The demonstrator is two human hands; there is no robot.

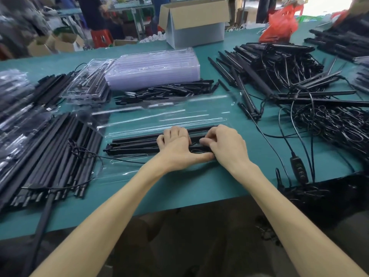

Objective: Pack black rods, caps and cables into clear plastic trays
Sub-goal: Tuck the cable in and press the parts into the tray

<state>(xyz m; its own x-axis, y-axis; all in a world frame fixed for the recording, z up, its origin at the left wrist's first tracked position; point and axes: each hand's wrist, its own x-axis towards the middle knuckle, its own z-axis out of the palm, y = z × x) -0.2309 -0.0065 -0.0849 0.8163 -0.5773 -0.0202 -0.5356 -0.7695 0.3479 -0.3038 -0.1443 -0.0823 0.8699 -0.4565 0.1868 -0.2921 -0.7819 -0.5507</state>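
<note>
Head cam, looking down at a green table [199, 186] that's pretty crowded. Far left there's a big pile of long bars [50, 152], some under clear plastic, with a filled tray [87, 84] behind them. Next comes a tall stack of empty trays [151, 68], and a heap of small black caps [165, 90] sits right in front of it. A cardboard box [195, 23] stands at the back. Over on the right are more loose bars [275, 62] and a messy tangle of cables [329, 126], with one inline controller [298, 166] near the table edge.

Dead centre, hemmed in by all that, lies an open clear tray [159, 116], blurry and shiny. The black rods [135, 143] lie side by side along its near half, matte, with their left ends poking out past the hands. The left hand [175, 148] grips them from above, fingers curled over the far side and thumb along the near one. The right hand [225, 146] touches it, fingers bunched and pinching the same rods at their right end.
</note>
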